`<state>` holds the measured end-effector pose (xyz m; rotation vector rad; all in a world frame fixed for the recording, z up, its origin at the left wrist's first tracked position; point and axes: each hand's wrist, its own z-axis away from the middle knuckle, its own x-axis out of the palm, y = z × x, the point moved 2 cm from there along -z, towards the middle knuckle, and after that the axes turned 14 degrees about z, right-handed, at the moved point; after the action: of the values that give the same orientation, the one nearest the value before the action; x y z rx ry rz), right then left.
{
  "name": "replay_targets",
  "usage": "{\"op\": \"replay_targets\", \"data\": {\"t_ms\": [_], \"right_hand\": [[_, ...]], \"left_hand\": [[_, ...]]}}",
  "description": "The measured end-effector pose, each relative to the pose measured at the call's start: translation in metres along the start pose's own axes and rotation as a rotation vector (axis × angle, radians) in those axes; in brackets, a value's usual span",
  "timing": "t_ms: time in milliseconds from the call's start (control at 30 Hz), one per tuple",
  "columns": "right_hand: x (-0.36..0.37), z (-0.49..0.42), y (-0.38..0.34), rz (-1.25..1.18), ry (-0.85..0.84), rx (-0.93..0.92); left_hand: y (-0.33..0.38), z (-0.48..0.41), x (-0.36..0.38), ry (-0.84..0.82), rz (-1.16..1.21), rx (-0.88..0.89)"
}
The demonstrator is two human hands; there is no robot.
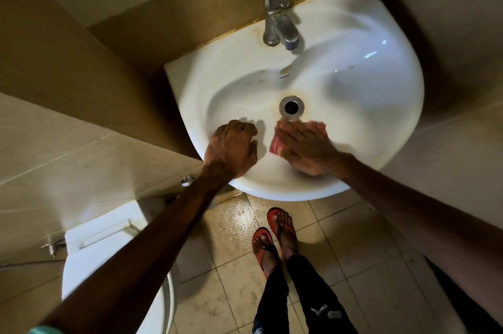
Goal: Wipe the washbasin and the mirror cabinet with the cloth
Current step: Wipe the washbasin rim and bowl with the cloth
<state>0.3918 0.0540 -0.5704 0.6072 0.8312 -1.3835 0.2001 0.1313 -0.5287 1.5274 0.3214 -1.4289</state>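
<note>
A white washbasin (353, 67) hangs on the tiled wall, with a round metal drain (291, 106) in its bowl. My right hand (304, 148) lies flat on a pink cloth (276, 146) and presses it against the near slope of the bowl, just below the drain. The cloth shows at the fingertips and beside the thumb; the rest is under the hand. My left hand (231, 150) grips the basin's near left rim with its fingers curled over the edge. The mirror cabinet is out of view.
A chrome tap (277, 18) stands at the back of the basin. A white toilet cistern (109, 241) sits at lower left under my left forearm. My feet in red sandals (272, 235) stand on the wet tiled floor below the basin. Walls close in on both sides.
</note>
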Motion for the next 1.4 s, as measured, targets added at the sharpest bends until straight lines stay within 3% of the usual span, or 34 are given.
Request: {"op": "replay_targets", "data": {"t_ms": [133, 200, 467, 633, 733, 800, 933, 1200, 1400], "right_hand": [[-0.022, 0.057, -0.004, -0.071, -0.110, -0.217], [-0.022, 0.055, 0.000, -0.034, -0.156, -0.225], [-0.007, -0.045, 0.026, 0.085, 0.170, 0.062], [0.009, -0.029, 0.035, 0.253, 0.221, -0.122], [-0.006, 0.019, 0.023, 0.199, 0.134, -0.250], [-0.009, 0.049, 0.018, 0.095, 0.134, -0.237], [-0.011, 0.095, 0.003, -0.121, 0.293, -0.234], [0.029, 0.106, -0.050, 0.055, 0.808, -0.242], [0.036, 0.090, -0.082, 0.218, 0.958, -0.209]], "left_hand": [[0.001, 0.000, 0.001, 0.024, 0.005, 0.015], [0.002, 0.000, 0.001, 0.038, 0.011, 0.019], [0.002, -0.002, 0.002, 0.026, 0.013, 0.001], [0.003, -0.004, 0.001, 0.027, 0.014, 0.003], [0.005, -0.004, 0.000, 0.036, 0.023, 0.005], [0.005, -0.003, 0.001, 0.045, 0.029, 0.004], [0.006, -0.002, 0.000, 0.058, 0.029, -0.001], [0.008, 0.001, -0.002, 0.080, 0.018, -0.010], [-0.001, 0.000, 0.002, 0.085, 0.015, -0.022]]}}
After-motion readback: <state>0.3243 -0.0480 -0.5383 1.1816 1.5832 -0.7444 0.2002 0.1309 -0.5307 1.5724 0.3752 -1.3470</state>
